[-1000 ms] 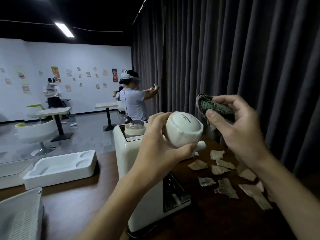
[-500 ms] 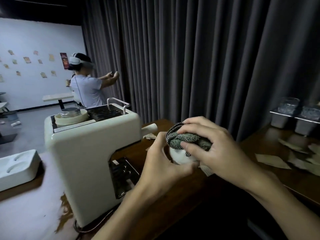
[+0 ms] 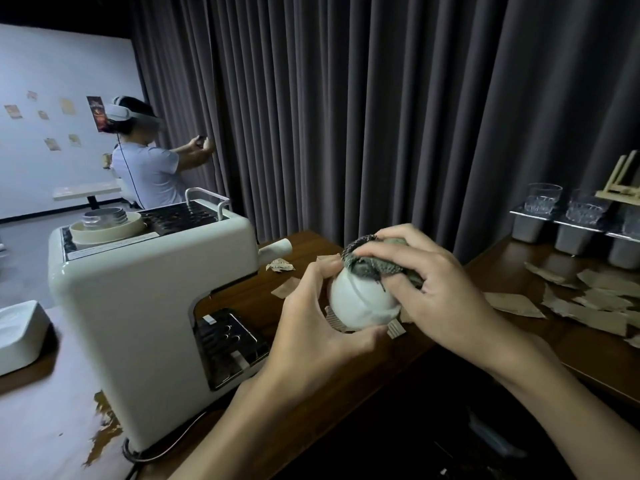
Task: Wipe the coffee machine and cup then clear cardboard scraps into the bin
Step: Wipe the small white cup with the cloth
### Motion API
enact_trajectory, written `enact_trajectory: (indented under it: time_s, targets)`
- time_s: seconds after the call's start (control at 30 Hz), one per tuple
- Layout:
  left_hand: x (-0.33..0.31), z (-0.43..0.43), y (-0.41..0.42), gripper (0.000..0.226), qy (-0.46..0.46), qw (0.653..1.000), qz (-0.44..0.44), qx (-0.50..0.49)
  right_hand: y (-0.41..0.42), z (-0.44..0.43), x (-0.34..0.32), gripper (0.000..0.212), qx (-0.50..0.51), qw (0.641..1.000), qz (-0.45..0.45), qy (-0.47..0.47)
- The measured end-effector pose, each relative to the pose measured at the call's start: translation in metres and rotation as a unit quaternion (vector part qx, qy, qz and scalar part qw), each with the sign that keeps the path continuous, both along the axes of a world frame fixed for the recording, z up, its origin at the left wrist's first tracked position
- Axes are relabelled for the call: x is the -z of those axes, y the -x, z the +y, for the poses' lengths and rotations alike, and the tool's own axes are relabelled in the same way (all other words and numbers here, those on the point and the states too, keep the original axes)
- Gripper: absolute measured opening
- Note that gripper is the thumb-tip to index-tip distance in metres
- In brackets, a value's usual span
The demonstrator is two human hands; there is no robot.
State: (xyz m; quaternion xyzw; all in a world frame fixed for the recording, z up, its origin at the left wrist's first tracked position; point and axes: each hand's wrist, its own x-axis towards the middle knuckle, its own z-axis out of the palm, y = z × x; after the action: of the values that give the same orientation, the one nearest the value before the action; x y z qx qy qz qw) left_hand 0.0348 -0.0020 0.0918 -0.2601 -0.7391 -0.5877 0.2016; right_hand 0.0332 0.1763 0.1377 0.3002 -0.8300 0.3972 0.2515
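My left hand [image 3: 313, 327] grips a white cup [image 3: 360, 304] just above the dark wooden counter [image 3: 408, 355]. My right hand [image 3: 440, 289] holds a dark green-grey cloth [image 3: 372, 261] bunched against the top of the cup. The cream coffee machine [image 3: 138, 306] stands to the left of both hands, its drip tray facing me. Brown cardboard scraps [image 3: 588, 299] lie scattered on the counter to the right, and a few more cardboard scraps [image 3: 282, 266] lie behind the cup. No bin is in view.
Glass tumblers [image 3: 542, 199] sit on grey metal containers at the back right, next to a small wooden easel [image 3: 620, 188]. A white tray [image 3: 17, 330] lies at the left edge. A dark curtain hangs behind the counter. A person in a headset [image 3: 145, 157] stands far left.
My view has swung right and down. Both hands came down from chest height toward the counter, and the cloth, held apart from the cup before, now sits pressed on the cup.
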Motion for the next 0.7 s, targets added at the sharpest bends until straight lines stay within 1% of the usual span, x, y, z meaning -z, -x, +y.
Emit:
enact_trajectory:
  time_s: [0.07,0.13,0.23,0.3,0.4,0.47,0.5,0.57,0.6,0.7]
  targets:
    - [-0.002,-0.002,-0.004,0.072,-0.004,1.0,0.003,-0.009,-0.001,0.003,-0.002,0.038,-0.008,0.999,-0.019,0.034]
    - [-0.004,-0.004,-0.005,0.072,-0.026,0.999,-0.005,-0.021,-0.006,0.003,0.001,0.036,0.0,0.999,-0.003,0.043]
    - [-0.006,-0.006,-0.004,0.071,-0.033,0.999,-0.015,-0.024,-0.017,-0.004,0.009,0.036,0.01,0.999,0.042,0.009]
    - [-0.006,-0.006,-0.005,0.069,-0.015,1.0,-0.018,-0.02,-0.019,-0.008,0.01,0.037,0.015,0.999,0.051,-0.005]
    - [-0.005,-0.006,-0.009,0.073,0.027,0.999,-0.004,-0.021,-0.014,-0.006,0.008,0.031,0.039,0.998,0.039,0.039]
    - [-0.006,-0.01,-0.009,0.076,0.014,1.0,-0.02,-0.007,-0.014,-0.005,0.011,0.025,0.026,0.997,-0.003,0.078]
    - [-0.007,-0.011,-0.01,0.078,0.008,1.0,-0.028,0.001,-0.016,-0.006,0.013,0.025,0.013,0.995,-0.024,0.092]
    - [-0.009,-0.012,-0.011,0.082,0.009,0.999,-0.033,-0.001,-0.018,-0.008,0.018,0.033,0.006,0.993,-0.037,0.114]
    - [-0.009,-0.012,-0.012,0.082,-0.003,0.999,-0.04,-0.001,-0.018,-0.009,0.019,0.034,0.011,0.992,-0.03,0.122]
    - [-0.008,-0.012,-0.012,0.073,-0.063,0.995,-0.079,0.018,-0.017,-0.011,0.019,0.023,0.016,0.989,-0.009,0.146]
